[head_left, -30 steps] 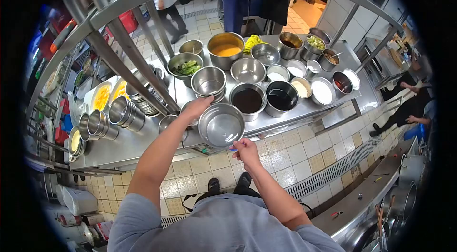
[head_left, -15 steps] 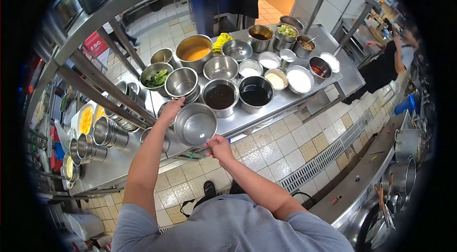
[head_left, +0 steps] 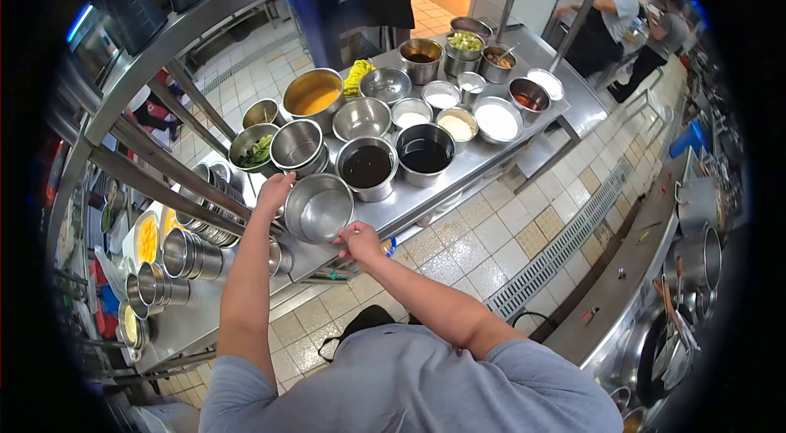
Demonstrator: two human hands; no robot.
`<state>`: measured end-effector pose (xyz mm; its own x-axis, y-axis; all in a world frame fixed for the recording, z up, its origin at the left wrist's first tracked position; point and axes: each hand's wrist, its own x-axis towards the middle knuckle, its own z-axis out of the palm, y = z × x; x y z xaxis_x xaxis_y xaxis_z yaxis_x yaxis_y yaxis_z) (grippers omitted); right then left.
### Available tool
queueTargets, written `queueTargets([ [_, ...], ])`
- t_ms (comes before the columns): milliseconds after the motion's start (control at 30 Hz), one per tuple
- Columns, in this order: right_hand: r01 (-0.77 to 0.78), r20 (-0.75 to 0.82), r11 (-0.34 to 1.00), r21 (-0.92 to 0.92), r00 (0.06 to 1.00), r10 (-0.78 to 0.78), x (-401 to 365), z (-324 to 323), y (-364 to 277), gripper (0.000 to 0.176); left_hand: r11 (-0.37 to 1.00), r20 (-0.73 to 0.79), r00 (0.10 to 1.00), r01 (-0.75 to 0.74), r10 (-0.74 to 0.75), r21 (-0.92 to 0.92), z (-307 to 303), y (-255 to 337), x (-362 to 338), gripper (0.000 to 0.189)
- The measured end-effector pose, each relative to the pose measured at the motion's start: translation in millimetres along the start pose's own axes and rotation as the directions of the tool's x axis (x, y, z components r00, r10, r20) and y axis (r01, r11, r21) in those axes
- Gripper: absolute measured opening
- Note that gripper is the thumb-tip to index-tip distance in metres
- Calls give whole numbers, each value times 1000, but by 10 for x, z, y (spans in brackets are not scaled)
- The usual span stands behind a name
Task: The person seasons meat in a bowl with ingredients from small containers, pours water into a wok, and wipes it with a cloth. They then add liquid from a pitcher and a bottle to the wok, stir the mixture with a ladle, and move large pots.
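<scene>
A round steel pot (head_left: 319, 209), with a little clear liquid showing inside, is tilted slightly toward me at the counter's front edge. My right hand (head_left: 360, 241) pinches its near rim. At its upper left side is my left hand (head_left: 273, 191), fingers closed by the rim; what they grip is partly hidden. Just behind stands a stack of empty steel pots (head_left: 297, 145). To the right are a pot of dark brown liquid (head_left: 368, 166) and a pot of black liquid (head_left: 425, 152). A bowl of green leaves (head_left: 255, 151) is at the left.
More pots line the steel counter (head_left: 483, 156), including orange liquid (head_left: 316, 100) and white contents (head_left: 497, 120). Stacked steel cups (head_left: 191, 254) stand at the left. Metal posts rise behind them. Two people (head_left: 610, 20) are at the upper right. A stove counter (head_left: 606, 310) runs along the right.
The view has shifted, so the counter sits farther left. Both hands stay at the pot. A second person has come into view at the upper right.
</scene>
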<state>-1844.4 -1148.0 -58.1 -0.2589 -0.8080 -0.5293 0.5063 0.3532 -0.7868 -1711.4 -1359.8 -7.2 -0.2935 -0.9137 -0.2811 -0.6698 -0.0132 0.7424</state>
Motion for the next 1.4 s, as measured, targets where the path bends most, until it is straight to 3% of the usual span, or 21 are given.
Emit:
queueTargets([
  [167,-77,7,996,33,997,77,-34,-79,114,9,890,-217,914,-242,343,387,-252,365,-622,37],
  [233,-108,52,993,41,993,106,-208,-178,70,11,805,-227,779,-592,585,42,-172,629,-1066,23],
  [300,-31,-80,995,100,996,39,-464,-278,163,15,657,-107,691,-717,715,-236,140,749,-1463,14],
  [367,220,-252,947,235,955,-159,-725,-449,476,16,555,95,628,-595,773,-581,655,719,-1852,16],
  [433,489,-400,785,380,852,-337,-1000,-642,1000,15,435,239,364,-714,900,-549,1165,578,-2079,18],
  [467,523,-509,728,443,815,-275,-1363,-627,1136,13,400,336,225,-616,915,-678,1313,587,-2340,17],
  [567,688,-700,497,529,685,-203,-2449,-472,1743,8,526,585,-118,-324,802,-786,1559,577,-2764,15],
  [633,716,-702,366,594,684,-200,-2896,-257,2287,8,495,575,-253,-318,778,-809,1604,634,-3238,16],
  [733,733,-779,406,546,622,-76,-3538,261,3149,30,362,674,-482,-590,560,-722,1661,721,-3912,20],
  [767,750,-839,415,515,539,67,-3613,450,3529,26,346,661,-517,-580,543,-738,1645,667,-4086,20],
  [833,834,-837,256,489,367,406,-3600,787,4480,19,108,673,-681,-675,288,-730,1683,480,-4532,28],
  [900,934,-769,-25,358,310,560,-3804,1348,5066,14,63,686,-723,-683,82,-728,1733,224,-4942,34],
  [1000,951,-749,-143,273,304,589,-4086,1920,5524,15,-58,661,-721,-666,-208,-744,1958,-131,-5422,45],
  [1033,972,-793,-119,202,234,562,-4182,2030,5607,16,-121,615,-722,-612,-318,-781,2109,-248,-5601,49],
  [1100,989,-876,-92,117,146,460,-4353,2195,5804,20,-23,369,-908,-372,-196,-928,2580,-483,-5918,56],
  [1133,986,-848,-69,149,164,505,-4442,2113,5849,21,-22,543,-794,-559,-276,-829,2994,-587,-6085,53],
  [1167,978,-841,-98,183,207,500,-4570,2016,5869,20,-120,574,-779,-563,-254,-817,3178,-543,-6324,46],
  [1233,973,-845,-18,229,208,492,-4891,1834,5700,22,-294,574,-818,-555,26,-778,3071,-394,-6903,46],
  [1267,970,-847,-18,242,220,484,-5023,1738,5656,22,-296,587,-809,-568,33,-768,3063,-398,-7049,46],
  [1333,942,-890,184,282,186,416,-5226,1614,5626,27,-573,560,-819,-520,125,-633,3090,-491,-7573,55],
  [1400,893,-904,302,334,213,371,-5391,1507,5694,34,-557,643,-764,-515,-46,-652,3108,-596,-7884,64],
])
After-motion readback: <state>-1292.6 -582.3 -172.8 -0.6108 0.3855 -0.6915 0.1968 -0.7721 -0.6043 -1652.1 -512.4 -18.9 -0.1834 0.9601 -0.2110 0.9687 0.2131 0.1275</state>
